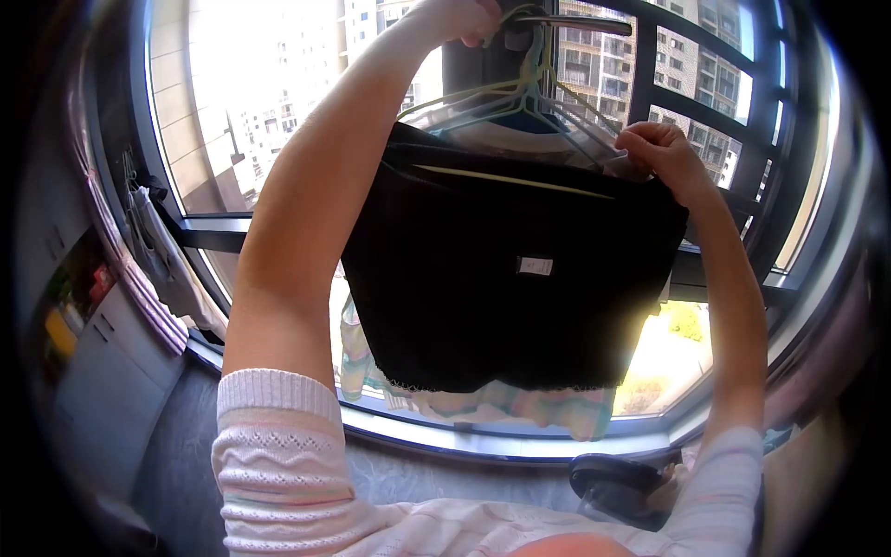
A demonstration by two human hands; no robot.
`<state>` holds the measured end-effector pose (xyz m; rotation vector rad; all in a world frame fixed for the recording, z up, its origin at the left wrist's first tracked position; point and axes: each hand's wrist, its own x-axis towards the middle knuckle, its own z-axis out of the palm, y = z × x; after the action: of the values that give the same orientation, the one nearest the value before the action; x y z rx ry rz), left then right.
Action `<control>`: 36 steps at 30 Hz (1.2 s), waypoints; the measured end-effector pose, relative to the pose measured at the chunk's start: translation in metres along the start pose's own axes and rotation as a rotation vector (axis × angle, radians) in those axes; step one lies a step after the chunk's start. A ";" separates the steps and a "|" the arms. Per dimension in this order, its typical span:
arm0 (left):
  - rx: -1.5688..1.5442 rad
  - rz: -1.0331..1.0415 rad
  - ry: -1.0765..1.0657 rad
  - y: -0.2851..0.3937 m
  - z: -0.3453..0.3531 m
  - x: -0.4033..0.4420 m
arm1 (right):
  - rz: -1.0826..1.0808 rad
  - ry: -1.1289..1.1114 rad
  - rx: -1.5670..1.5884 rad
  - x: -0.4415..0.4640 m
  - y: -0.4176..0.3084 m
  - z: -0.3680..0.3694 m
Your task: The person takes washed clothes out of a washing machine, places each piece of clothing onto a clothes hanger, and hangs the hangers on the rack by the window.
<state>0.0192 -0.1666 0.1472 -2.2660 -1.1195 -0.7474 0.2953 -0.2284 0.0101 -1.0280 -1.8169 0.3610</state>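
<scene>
A black garment (501, 278) with a small white label hangs on a hanger in front of the window. My left hand (475, 20) is raised at the top, by the hanger hooks and the end of the metal rail (580, 24); its fingers are partly cut off by the frame edge. My right hand (657, 153) pinches at the garment's upper right corner, near the hanger's end. Several pale green hangers (524, 91) hang close together behind the garment. Below its hem shows a pastel striped cloth (492, 397).
A dark window frame (640, 65) stands behind, with buildings outside. At the left are a curtain (139, 297), more hanging clothes (167, 251) and a white cabinet (111, 381). A dark object (613, 478) stands low at the right, below the sill.
</scene>
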 end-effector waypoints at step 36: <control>-0.868 -0.116 0.052 -0.096 0.058 -0.164 | -0.031 0.052 -0.174 -0.025 0.065 -0.049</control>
<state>-0.1290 -0.1672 0.0149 -2.8401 -1.0190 -1.5647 0.3731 -0.2186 -0.0226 -1.1166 -1.8396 0.1578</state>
